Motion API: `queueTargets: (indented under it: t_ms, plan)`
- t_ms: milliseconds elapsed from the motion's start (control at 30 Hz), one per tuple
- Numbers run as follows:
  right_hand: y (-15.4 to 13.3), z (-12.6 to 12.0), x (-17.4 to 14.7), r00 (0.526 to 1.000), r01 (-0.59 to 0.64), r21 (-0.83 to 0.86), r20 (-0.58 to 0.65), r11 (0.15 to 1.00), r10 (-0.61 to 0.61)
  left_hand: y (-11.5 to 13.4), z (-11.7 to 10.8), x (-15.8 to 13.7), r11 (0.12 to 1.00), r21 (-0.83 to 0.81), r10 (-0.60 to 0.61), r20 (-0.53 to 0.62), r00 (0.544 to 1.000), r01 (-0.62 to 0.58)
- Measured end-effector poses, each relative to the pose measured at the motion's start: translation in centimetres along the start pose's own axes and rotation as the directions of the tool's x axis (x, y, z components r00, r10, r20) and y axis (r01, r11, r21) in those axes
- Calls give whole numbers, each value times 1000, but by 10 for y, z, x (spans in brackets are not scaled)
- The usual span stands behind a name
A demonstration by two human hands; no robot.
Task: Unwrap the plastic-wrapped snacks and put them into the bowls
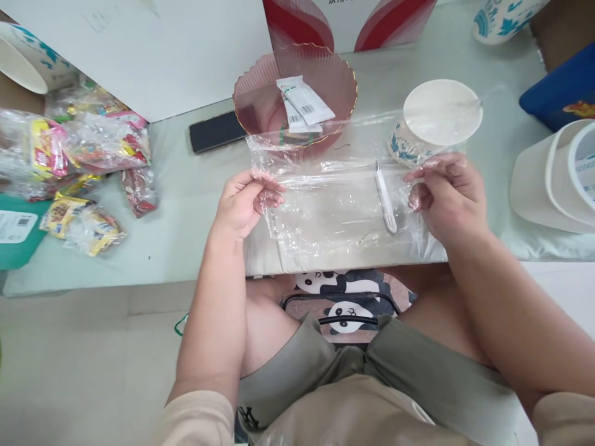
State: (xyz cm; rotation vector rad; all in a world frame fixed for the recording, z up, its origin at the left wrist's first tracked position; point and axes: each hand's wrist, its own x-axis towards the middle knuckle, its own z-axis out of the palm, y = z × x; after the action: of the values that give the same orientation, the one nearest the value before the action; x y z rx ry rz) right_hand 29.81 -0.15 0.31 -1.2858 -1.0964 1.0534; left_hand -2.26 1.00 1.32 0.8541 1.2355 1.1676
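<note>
A clear plastic bag (325,214) is stretched flat between my two hands above the table's near edge. My left hand (246,201) pinches its left side, and my right hand (446,195) pinches the right side. Through the film shows a slim white tool with a small metal tip, perhaps a utility knife (385,201), lying on the table. Behind the bag stands a pink fluted bowl (255,93) with a gold rim, holding a few small white packets (307,102). A white paper tub (442,113) with blue leaves is just beyond my right hand, partly covered by the film.
A dark phone (216,132) lies left of the bowl, before a large white box (186,56). Packaged snacks (88,145) pile up at the left, near a green item (23,232). White plastic containers (534,179) and a blue package (564,87) stand at the right.
</note>
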Motion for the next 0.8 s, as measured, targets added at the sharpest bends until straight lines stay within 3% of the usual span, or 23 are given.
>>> queueTargets:
  t_ms: [133, 367, 600, 800]
  plan:
    - [1, 1, -1, 999, 44, 12, -11, 999, -43, 1, -1, -1, 1000, -10, 5, -11, 1000, -5]
    - [-8, 1, -7, 993, 46, 34, 110, 998, -50, 3, -2, -3, 996, 18, -91, 40, 995, 90]
    - [1, -3, -4, 994, 93, 0, 59, 996, -93, 0, -2, -1, 975, 113, -200, 81, 976, 190]
    - [-4, -13, -1, 985, 103, -88, 144, 991, -90, 0, -6, -2, 992, 63, -114, 94, 989, 108]
